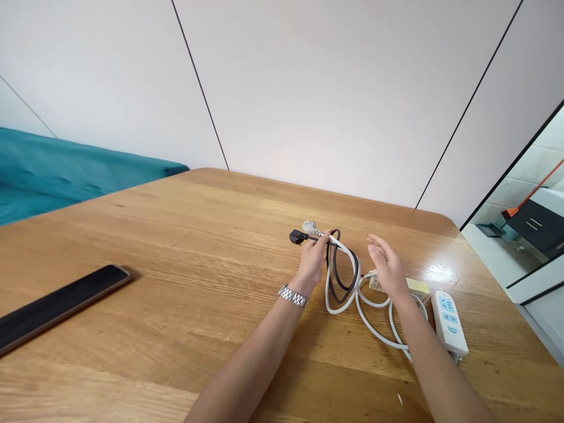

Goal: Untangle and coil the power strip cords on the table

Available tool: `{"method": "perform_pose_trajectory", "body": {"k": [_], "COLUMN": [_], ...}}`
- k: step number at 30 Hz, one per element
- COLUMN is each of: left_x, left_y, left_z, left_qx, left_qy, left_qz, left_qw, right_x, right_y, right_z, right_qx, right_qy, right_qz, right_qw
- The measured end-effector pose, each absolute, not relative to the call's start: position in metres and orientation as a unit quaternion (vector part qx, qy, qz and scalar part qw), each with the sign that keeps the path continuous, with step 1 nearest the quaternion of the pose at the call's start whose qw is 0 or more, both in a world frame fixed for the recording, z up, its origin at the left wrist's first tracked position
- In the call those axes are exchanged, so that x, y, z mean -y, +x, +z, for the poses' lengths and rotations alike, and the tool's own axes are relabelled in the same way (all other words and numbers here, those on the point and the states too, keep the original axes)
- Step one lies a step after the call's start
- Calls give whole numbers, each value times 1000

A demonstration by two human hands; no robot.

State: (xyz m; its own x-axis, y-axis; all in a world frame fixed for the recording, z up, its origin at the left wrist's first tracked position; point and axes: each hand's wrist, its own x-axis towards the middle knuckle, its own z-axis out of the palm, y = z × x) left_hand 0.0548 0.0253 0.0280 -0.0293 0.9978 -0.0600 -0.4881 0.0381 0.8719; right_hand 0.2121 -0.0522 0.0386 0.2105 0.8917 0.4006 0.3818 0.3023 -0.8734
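Observation:
My left hand (pixel 314 258), with a metal watch on its wrist, grips two power cords near their plugs. One ends in a white plug (pixel 309 227), the other in a black plug (pixel 298 237). From the grip, a white cord (pixel 358 271) and a black cord (pixel 338 282) hang in loops to the right. My right hand (pixel 386 265) is held over the cords with its fingers stretched out and nothing in it. Partly hidden behind that hand lies a cream power strip (pixel 418 288). A white power strip (pixel 449 320) with blue sockets rests right of my forearm.
Everything lies on a wooden table (pixel 185 235) against a white panelled wall (pixel 308 88). A dark phone-like slab (pixel 61 302) is at the left. Beyond the left edge stands a teal sofa (pixel 79 167). A doorway at right shows an orange-handled broom (pixel 535 188).

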Motion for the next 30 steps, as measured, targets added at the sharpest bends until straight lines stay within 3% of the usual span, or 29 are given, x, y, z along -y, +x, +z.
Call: {"method": "perform_pose_trajectory", "body": {"k": [2,6,11,18,25,30], "left_x": [-22,-6,2,-25,-47,-52], "left_y": [58,72,80,66,38,30], "left_z": [26,22,18,4,-5,-11], "left_qx": [-386,-344,-312,-446,-515,-550], "left_qy": [389,518,552,445,425,444], "left_qz": [605,547,484,493,484,442], "left_qw": [577,561,603,600,565,553], "right_x": [61,71,64,56,51,51], "right_y": [207,193,191,198,207,203], "right_z": [49,58,51,47,34,28], "right_qx": [628,724,703,664,696,705], "right_qy": [-531,-519,-607,-688,-629,-624], "right_qz": [147,65,112,186,240,202], "right_qw": [550,449,353,225,250,268]}}
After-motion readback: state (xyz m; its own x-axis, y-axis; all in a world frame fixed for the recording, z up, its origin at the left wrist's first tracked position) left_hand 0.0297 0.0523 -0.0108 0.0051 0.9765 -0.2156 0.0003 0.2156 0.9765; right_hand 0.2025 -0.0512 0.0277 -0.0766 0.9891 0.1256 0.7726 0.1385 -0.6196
